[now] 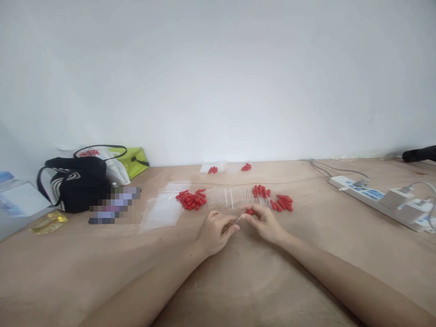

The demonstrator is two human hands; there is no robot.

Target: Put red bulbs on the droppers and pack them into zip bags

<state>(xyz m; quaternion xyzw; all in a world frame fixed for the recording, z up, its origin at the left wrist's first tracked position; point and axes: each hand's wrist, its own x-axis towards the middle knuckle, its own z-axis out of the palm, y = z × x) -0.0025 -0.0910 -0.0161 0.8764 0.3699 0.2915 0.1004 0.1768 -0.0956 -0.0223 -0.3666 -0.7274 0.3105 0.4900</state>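
A black bag (pixel 90 175) and power strip (pixel 368 195) flank red bulbs (pixel 193 201) and apparently glass tubes (pixel 218 198).

We face a plain, pale wall (pixel 218 81), greyer toward the top and brighter across its middle; a light-brown tabletop (pixel 238 281) runs back to meet it.

Red bulb (pixel 250 212), centre: partly hidden by right hand (pixel 266 223); thin piece (pixel 239 219) at left hand (pixel 215 232), too small to tell. Pale container (pixel 18 200), far left, and black object (pixel 420 154), far right: each cut off by the edge. Flat item (pixel 115 206), left: blurred into squares, face unreadable.
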